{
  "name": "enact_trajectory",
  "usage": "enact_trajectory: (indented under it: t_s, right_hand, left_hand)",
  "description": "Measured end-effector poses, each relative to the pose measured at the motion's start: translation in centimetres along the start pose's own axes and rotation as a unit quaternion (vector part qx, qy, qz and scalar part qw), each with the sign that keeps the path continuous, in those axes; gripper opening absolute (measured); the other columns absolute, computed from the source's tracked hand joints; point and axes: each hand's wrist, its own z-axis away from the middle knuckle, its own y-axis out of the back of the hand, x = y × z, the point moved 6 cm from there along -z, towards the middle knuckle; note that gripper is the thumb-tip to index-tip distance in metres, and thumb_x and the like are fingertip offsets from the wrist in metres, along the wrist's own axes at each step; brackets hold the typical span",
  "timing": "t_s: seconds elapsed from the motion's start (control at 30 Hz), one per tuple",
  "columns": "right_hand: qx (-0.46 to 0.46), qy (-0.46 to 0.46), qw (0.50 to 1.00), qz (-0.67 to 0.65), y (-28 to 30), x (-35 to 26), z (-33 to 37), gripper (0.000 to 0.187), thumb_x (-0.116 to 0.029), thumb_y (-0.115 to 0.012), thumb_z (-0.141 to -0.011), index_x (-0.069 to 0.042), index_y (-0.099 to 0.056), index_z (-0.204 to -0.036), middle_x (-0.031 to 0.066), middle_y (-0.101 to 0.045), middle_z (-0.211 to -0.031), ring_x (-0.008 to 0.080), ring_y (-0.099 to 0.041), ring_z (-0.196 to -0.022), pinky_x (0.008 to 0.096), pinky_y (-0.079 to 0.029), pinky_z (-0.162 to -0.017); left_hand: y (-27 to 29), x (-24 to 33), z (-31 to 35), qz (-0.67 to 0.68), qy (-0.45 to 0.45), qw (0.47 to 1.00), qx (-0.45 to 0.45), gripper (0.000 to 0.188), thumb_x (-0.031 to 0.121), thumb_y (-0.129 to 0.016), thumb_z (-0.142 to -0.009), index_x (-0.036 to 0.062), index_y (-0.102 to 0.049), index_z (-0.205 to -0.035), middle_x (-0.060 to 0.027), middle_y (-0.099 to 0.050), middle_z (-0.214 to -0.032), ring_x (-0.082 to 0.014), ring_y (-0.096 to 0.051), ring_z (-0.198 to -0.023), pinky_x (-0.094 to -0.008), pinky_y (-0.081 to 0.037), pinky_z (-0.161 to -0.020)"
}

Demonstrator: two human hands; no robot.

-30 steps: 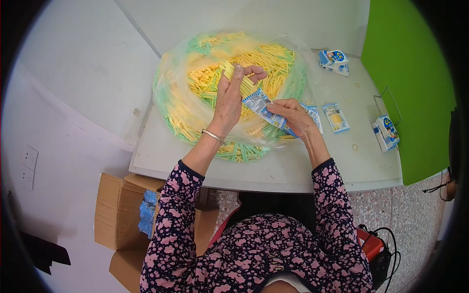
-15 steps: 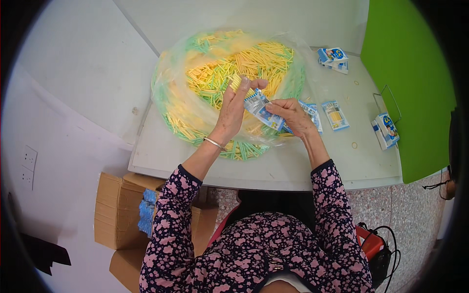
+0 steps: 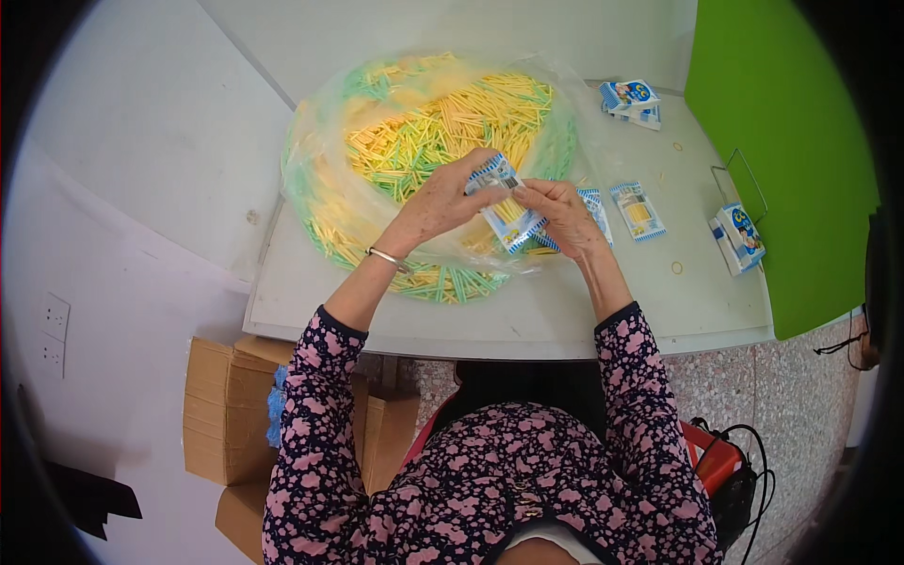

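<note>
A small clear packet with blue and white print (image 3: 511, 218) is held between my two hands above a big clear plastic bag (image 3: 315, 202). Pale yellow sticks show through the packet's film. My left hand (image 3: 438, 202) grips its upper left side, thumb across the front. With thumb and fingers pinched, my right hand (image 3: 568, 218) holds its right edge. Loose thin yellow and green sticks (image 3: 452, 122) fill the open bag. More packets (image 3: 593, 205) lie partly hidden behind my right hand.
Right of my hands lies a filled packet (image 3: 637, 210). Further back sits a small stack of packets (image 3: 631, 99). Other packets (image 3: 737, 238) lean by a wire stand (image 3: 744, 184) at the green panel (image 3: 782, 141). A rubber band (image 3: 676, 267) lies nearby. Cardboard boxes (image 3: 221, 405) stand below left.
The yellow sticks that my left hand held at the packet's mouth are now inside it. My left hand has shifted onto the packet, which is now more upright.
</note>
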Motion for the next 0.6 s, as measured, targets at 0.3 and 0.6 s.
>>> enact_trajectory:
  t_s: [0.3, 0.6]
  right_hand:
    - [0.002, -0.017, 0.99, 0.143, 1.5, -2.0, 1.9, 0.026, -0.016, -0.063, -0.082, 0.002, -0.062, -0.102, 0.0032, -0.065, -0.087, 0.0052, -0.058, -0.075, 0.0192, -0.046, -0.066]
    - [0.036, -0.015, 0.978, 0.207, 2.4, -3.3, 3.3, 0.023, -0.018, -0.063, -0.081, 0.0, -0.065, -0.094, 0.0013, -0.065, -0.081, 0.0048, -0.056, -0.072, 0.0187, -0.043, -0.066]
  left_hand:
    - [-1.8, 0.3, -1.5, 0.145, -0.035, 0.988, 0.046, 0.038, 0.01, -0.064, -0.077, 0.0036, -0.047, -0.111, -0.0079, -0.056, -0.098, -0.0142, -0.055, -0.09, -0.0265, -0.045, -0.079]
    - [-3.7, 0.4, -2.6, 0.306, -0.02, 0.952, -0.014, 0.039, 0.012, -0.063, -0.079, 0.0037, -0.046, -0.113, -0.0053, -0.056, -0.098, -0.0125, -0.053, -0.093, -0.0256, -0.044, -0.078]
